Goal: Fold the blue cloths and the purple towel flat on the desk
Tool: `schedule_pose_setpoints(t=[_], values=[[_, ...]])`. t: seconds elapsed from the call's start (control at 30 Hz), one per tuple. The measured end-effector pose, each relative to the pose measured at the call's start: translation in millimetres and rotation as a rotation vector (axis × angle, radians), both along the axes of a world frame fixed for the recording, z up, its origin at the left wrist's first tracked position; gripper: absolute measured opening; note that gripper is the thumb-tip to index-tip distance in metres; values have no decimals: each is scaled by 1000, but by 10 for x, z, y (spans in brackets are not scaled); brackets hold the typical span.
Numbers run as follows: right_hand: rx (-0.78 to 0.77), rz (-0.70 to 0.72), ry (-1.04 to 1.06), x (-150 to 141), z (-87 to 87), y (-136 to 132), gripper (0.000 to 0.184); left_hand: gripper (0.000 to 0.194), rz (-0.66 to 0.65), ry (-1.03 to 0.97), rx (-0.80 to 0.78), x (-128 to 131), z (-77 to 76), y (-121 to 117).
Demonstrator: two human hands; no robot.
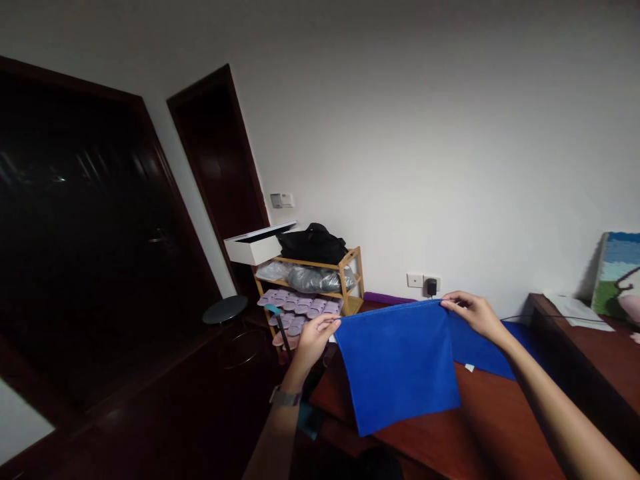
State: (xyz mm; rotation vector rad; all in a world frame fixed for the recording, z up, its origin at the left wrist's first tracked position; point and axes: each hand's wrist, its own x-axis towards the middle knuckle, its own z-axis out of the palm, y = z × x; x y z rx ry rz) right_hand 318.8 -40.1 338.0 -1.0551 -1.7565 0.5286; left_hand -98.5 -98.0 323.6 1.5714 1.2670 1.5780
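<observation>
A blue cloth (pixel 400 367) hangs spread out between my two hands, its stitched top edge pulled nearly straight. My left hand (pixel 316 337) pinches the upper left corner between thumb and fingers. At the upper right corner, my right hand (pixel 470 312) grips the edge the same way. The cloth's lower edge hangs loose in front of the reddish-brown wooden table (pixel 505 413). Behind it, another blue cloth (pixel 493 350) lies on the table, with a small white tag (pixel 469 367) showing by its near edge.
A wooden rack (pixel 351 280) holds several lilac slippers (pixel 303 305), a black bag (pixel 314 244) and an open white box (pixel 250 251). A round stool (pixel 225 309) stands left of it. Against the wall, a purple roll (pixel 393 299) lies below a plugged-in black adapter (pixel 431 287). Papers (pixel 580 312) lie at right.
</observation>
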Motion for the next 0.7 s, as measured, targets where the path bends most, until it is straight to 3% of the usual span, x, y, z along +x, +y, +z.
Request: schedule_pose_setpoints(t=[0.3, 0.43, 0.57, 0.7], values=[[35, -59, -99, 298, 53, -364, 53, 36, -153, -14, -102, 184, 38, -52], [-145, -50, -16, 377, -17, -435, 57, 36, -226, 5, -177, 250, -35, -90], [-299, 17, 144, 318, -183, -259, 60, 41, -230, 23, -178, 319, -211, -29], [-376, 23, 245, 38, -374, 137, 59, 44, -158, 1, -147, 286, -388, 121]])
